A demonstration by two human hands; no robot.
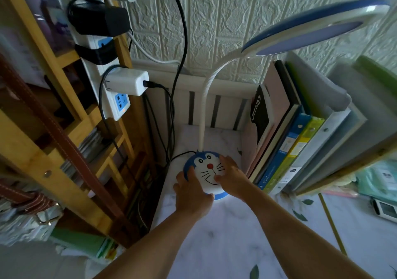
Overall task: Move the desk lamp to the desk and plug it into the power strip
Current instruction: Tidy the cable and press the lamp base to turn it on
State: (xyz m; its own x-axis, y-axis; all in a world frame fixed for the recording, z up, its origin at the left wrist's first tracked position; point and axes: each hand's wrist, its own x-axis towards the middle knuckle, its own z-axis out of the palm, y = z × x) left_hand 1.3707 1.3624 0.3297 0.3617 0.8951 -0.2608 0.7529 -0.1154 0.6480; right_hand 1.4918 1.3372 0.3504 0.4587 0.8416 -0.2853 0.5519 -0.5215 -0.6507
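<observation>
The desk lamp (209,169) has a round blue-and-white base with a cartoon cat face, a white gooseneck and a flat blue-rimmed head at upper right. Its base rests on the marble-patterned desk (236,235) near the back corner. My left hand (191,190) grips the base's left front edge. On the base's right side lies my right hand (233,176). A thin black cord runs from the base to the left. The white power strip (117,104) hangs upright on the wooden shelf frame at left, with one free blue socket at its lower end.
A white charger (129,81) and black adapters fill the strip's upper sockets, and black cables hang beside the desk. Upright books and folders (287,141) stand right of the lamp. The wooden shelf (43,141) with a brown strap is at left.
</observation>
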